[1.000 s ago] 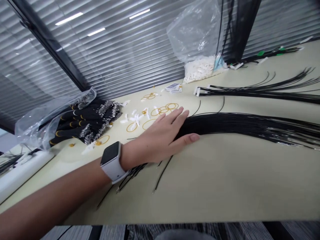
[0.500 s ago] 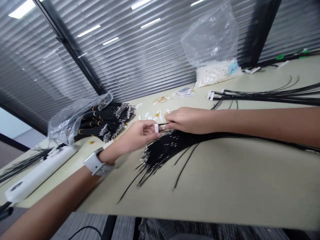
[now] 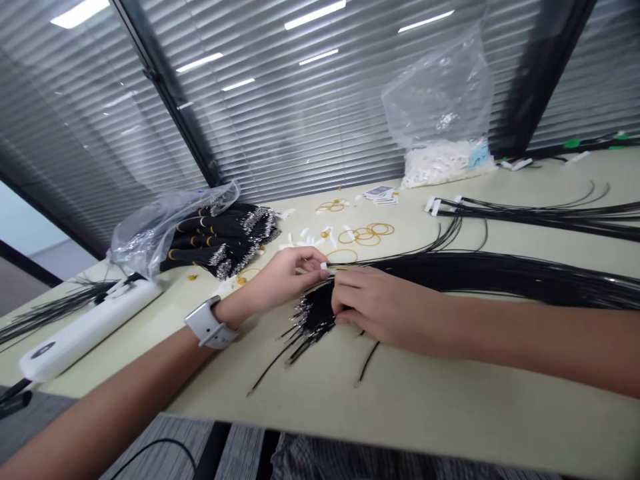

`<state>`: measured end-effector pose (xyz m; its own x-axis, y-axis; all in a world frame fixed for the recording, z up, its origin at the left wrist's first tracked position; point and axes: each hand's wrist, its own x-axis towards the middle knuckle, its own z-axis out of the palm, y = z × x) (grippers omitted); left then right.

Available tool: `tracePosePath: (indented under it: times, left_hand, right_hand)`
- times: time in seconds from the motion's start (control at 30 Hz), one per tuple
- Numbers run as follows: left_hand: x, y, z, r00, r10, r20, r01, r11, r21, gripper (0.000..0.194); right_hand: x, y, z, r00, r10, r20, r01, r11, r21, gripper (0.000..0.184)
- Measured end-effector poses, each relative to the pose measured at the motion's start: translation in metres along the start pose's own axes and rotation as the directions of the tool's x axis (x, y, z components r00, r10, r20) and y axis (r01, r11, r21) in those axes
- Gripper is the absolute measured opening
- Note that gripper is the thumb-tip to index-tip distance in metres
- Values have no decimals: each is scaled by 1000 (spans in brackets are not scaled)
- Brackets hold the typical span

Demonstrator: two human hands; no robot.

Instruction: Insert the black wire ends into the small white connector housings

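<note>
From my screen: black wire bundle point(image 3: 480, 273) cut off at right edge, its near end partly hidden behind the right hand point(image 3: 370, 300). Those fingers curl over it; whether they pinch a wire, I can't tell. Left hand point(image 3: 287, 275): thumb and fingertips pinching a small white piece point(image 3: 324, 267), just beside the bundle.
</note>
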<state>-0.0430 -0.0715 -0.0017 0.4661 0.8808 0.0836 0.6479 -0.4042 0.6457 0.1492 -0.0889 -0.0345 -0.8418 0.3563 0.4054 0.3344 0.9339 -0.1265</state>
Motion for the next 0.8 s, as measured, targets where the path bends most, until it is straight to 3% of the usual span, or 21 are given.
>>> tracePosePath:
  times: [0.13,0.3,0.53,0.67,0.8]
  left_hand:
    - [0,1,-1,1000,-11,20,12,1000,-20,20]
    - [0,-2,-3,998,-29,53,34,995,-92,22]
    - [0,-5,-5,996,-57,69,73,960,-269,25]
    - [-1,0,-4,996,-53,77,76,941,-330,23]
    - [-1,6,-3,988,-139,70,155,916,-369,21]
  right_hand:
    - [8,5,-10,994,102,35,-101,995,-13,8]
    - [9,8,-9,932,355,-72,-335,921,199,12]
    - [6,17,-3,871,399,-287,-337,910,240,12]
    - [6,17,-4,845,420,-330,-349,902,254,13]
    - [3,16,-4,844,391,-367,-323,917,234,11]
